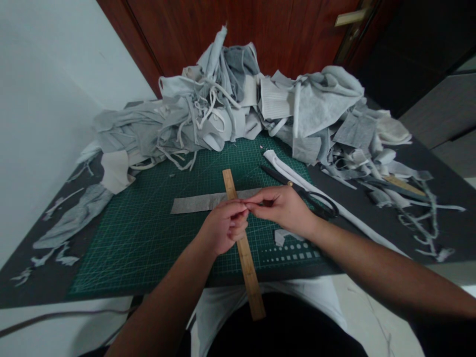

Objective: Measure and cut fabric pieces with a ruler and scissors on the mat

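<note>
1. At far left of the bench [44, 287], a grey cloth piece [80, 215] lies near the mat's left edge.
2. Green cutting mat [141, 233] sits mid-bench; a heap of grey and off-white fabric [178, 116] spans its far side.
3. Grey fabric strip [193, 203] lies flat on the mat, running right behind your hands.
4. Your left hand [226, 225]: narrow, thumb and index pinched, other fingers curled. Can't tell what's between the tips.
5. Wooden ruler [247, 263] crosses over the strip, passes under your left hand; near end overhangs the bench edge.
6. Your right hand [280, 206]: narrow pinch, tips meeting your left's. Contents unclear too.
7. Small pale scrap [284, 235] is on the mat, near your right forearm.
8. Black scissors [292, 184] lie just beyond your right hand, alongside a long white fabric piece [357, 220].
9. Loose offcuts [386, 158] are piled at far right.
</note>
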Tool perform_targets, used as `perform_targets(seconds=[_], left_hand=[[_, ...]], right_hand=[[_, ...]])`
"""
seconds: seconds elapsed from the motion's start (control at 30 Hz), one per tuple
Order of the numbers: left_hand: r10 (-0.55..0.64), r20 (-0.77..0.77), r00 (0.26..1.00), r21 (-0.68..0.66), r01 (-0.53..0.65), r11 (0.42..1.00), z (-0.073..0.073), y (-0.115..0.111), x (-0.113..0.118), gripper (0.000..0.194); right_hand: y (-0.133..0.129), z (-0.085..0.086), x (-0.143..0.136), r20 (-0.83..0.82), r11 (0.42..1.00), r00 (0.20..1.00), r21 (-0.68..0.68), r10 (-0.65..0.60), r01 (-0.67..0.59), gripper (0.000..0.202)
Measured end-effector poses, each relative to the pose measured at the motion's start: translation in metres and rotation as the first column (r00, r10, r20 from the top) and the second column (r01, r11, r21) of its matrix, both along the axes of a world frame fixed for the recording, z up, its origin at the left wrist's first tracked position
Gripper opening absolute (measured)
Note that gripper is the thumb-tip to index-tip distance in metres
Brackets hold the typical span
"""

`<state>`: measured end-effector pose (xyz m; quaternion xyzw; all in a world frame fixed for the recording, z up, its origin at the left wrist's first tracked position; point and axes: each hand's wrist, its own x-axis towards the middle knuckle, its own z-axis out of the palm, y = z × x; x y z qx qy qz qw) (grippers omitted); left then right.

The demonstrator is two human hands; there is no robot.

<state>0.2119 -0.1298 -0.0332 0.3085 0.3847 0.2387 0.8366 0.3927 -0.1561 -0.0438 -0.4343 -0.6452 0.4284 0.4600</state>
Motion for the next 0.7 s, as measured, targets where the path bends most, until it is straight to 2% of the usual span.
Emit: perform_targets(seconds=[0.27,0.5,0.7], left_hand=[[0.023,-0.023,0.999,0.045,-0.022,0.999,-0.0027,-0.002,0.0024,0.027],[0.044,-0.035,0.998,0.036,-0.043,0.998,-0.0028,-0.0034,0.0044,0.026],[0.044,-0.037,0.998,0.038,-0.042,0.998,-0.0031,-0.0041,0.0058,0.021]], right_hand=[[-0.0014,0.0023,-0.0003,0.049,0.999,0.998,0.016,-0.03,0.029,0.018],[-0.0015,0.0019,-0.0009,0.108,0.99,0.992,0.13,-0.062,0.048,0.014],[-0.0032,0.0001,-0.0027,0.151,0.982,0.981,0.165,-0.117,0.092,0.011]])
